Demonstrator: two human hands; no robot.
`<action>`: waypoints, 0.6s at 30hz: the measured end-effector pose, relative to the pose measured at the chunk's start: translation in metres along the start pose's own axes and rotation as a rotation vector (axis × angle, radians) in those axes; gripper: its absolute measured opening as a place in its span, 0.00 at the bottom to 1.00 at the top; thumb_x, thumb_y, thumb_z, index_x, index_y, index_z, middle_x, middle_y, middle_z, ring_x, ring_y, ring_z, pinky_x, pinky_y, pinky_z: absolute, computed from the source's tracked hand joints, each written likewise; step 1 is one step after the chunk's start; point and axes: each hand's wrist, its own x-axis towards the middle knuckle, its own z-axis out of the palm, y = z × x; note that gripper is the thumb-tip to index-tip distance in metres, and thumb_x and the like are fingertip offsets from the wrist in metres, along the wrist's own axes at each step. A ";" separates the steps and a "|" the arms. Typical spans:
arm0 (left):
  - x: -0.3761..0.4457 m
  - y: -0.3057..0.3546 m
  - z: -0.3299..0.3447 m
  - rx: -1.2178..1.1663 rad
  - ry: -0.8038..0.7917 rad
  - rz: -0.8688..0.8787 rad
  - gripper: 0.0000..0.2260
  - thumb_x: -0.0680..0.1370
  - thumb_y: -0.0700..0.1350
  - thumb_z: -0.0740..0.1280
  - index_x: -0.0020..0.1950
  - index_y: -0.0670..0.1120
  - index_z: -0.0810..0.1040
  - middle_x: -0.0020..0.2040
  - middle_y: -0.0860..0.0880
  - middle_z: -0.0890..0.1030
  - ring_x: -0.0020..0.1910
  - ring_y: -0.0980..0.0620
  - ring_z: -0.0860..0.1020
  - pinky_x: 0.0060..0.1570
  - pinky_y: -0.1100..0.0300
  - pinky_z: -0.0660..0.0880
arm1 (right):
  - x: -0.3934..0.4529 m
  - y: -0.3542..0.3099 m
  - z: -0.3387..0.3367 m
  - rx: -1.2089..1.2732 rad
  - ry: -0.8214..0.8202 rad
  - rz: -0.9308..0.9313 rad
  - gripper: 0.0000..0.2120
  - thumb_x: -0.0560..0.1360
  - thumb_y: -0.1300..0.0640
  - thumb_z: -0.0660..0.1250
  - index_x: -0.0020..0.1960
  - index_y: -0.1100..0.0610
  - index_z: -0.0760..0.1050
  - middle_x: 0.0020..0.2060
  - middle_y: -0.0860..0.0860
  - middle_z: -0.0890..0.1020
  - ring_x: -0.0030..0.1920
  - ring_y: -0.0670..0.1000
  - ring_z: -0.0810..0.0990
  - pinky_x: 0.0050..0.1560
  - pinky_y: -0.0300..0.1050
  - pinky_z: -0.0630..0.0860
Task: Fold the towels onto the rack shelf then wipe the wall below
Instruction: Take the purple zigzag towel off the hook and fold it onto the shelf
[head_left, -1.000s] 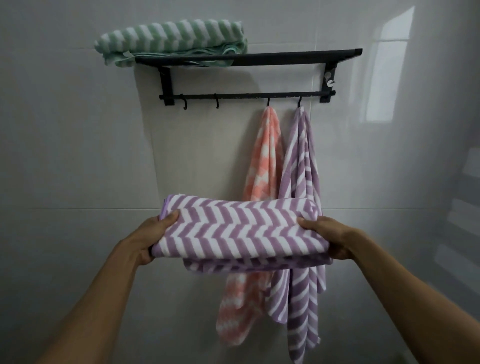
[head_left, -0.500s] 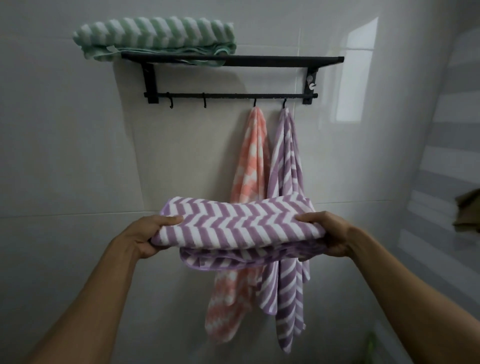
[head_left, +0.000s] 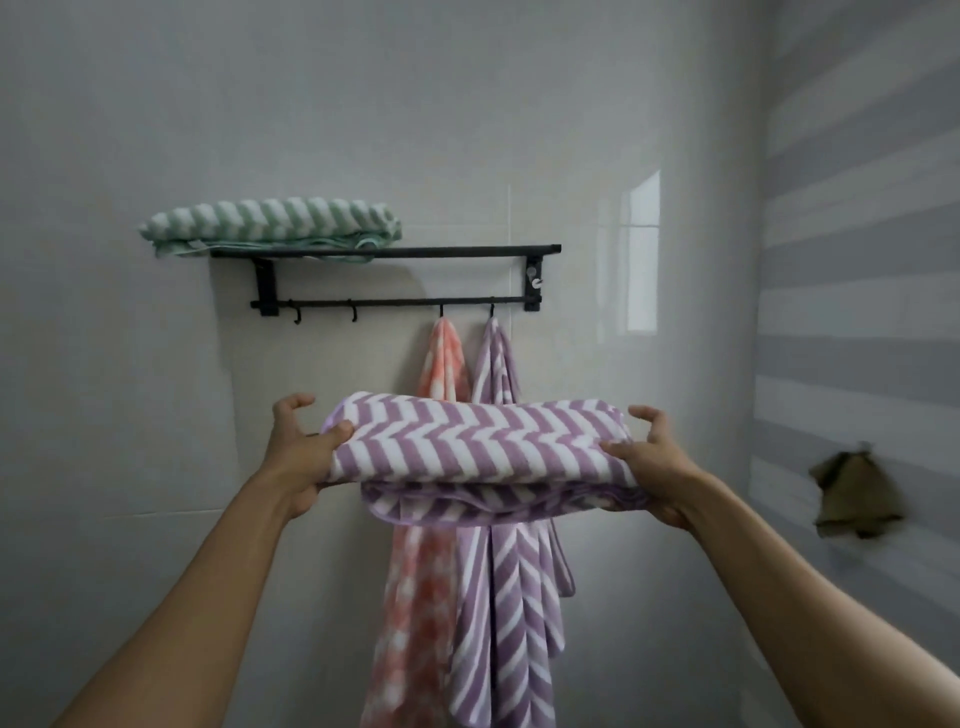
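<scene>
Folded purple towel (head_left: 480, 447) held level between both hands, below rack (head_left: 384, 252), in front of wall (head_left: 130, 415). Left hand (head_left: 301, 457) at towel's left end: thumb pressed on top, palm under, other fingers (head_left: 291, 405) curled loosely clear of cloth. Right hand (head_left: 649, 462) at right end: thumb on top, palm beneath, fingers spread behind edge. Green towel (head_left: 270, 223) lies folded on shelf's left part. Orange towel (head_left: 441, 364) and second purple towel (head_left: 498, 364) hang from hooks, partly behind held towel.

A folded purple-and-white chevron towel (head_left: 478, 447) lies flat in mid-air below the black wall rack (head_left: 387, 253), whose shelf carries 1 folded green towel (head_left: 270, 223) at its left end, while 2 more hang from its hooks.
</scene>
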 end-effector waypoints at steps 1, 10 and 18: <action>-0.008 0.006 0.012 0.002 0.012 0.031 0.21 0.79 0.36 0.70 0.66 0.52 0.66 0.59 0.39 0.75 0.46 0.44 0.79 0.40 0.51 0.79 | -0.001 -0.005 -0.012 -0.018 0.000 -0.034 0.20 0.79 0.60 0.69 0.65 0.45 0.67 0.62 0.55 0.69 0.57 0.65 0.78 0.38 0.64 0.83; -0.044 0.079 0.083 -0.088 -0.005 0.013 0.12 0.75 0.41 0.74 0.57 0.39 0.81 0.55 0.40 0.83 0.46 0.43 0.82 0.36 0.52 0.81 | -0.016 -0.077 -0.083 0.037 -0.053 -0.118 0.07 0.80 0.58 0.67 0.54 0.55 0.84 0.52 0.53 0.78 0.47 0.63 0.82 0.43 0.63 0.84; -0.007 0.156 0.106 -0.117 -0.025 0.160 0.13 0.77 0.37 0.72 0.61 0.41 0.79 0.53 0.41 0.82 0.40 0.50 0.80 0.27 0.60 0.78 | 0.032 -0.147 -0.090 0.220 -0.149 -0.259 0.08 0.77 0.64 0.71 0.53 0.54 0.84 0.63 0.57 0.79 0.54 0.64 0.83 0.38 0.53 0.84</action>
